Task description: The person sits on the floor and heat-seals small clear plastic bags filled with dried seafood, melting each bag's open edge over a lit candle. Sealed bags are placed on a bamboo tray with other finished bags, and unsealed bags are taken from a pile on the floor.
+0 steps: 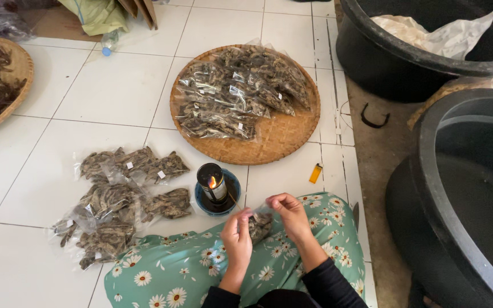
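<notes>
Both my hands hold one small clear plastic bag of dark dried pieces (259,224) above my lap. My left hand (237,238) pinches its left top corner and my right hand (290,215) pinches the right top corner. Just ahead of the hands a small lit oil lamp (212,181) burns on a blue saucer (201,202) on the white tiled floor. My lap is covered by green cloth with white daisies (178,279).
Several filled bags (118,202) lie on the floor at left. A round woven tray (281,140) ahead holds more filled bags. Another woven tray (21,71) with loose dried pieces sits far left. An orange lighter (315,173) lies on the tiles. Large black tubs (423,148) stand right.
</notes>
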